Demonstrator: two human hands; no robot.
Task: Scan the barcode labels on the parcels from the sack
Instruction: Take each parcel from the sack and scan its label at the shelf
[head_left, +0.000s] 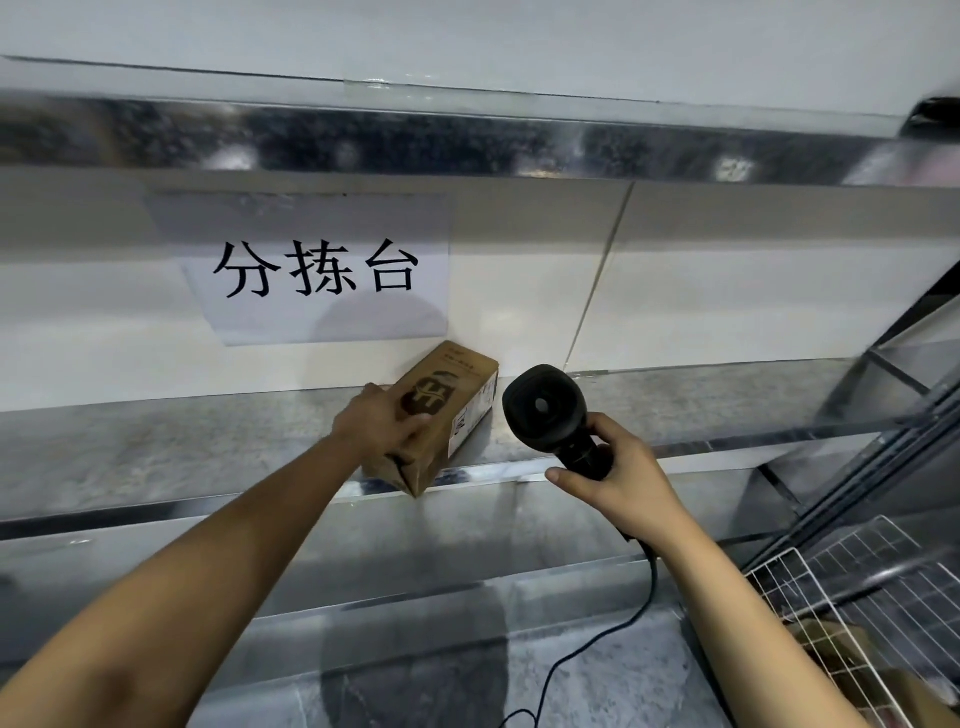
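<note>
A brown cardboard parcel with a dark logo on top and a white label on its right side lies on the metal shelf, one corner over the front edge. My left hand holds the parcel from above, fingers curled over its top. To the right of the parcel, my right hand grips the handle of a black barcode scanner. The scanner's head is level with the parcel's labelled side, a short gap apart. Its black cable hangs down.
A paper sign with black characters is stuck on the white wall behind the shelf. Another metal shelf edge runs above. A white wire basket holding brown parcels stands at the lower right, beside a metal rack frame.
</note>
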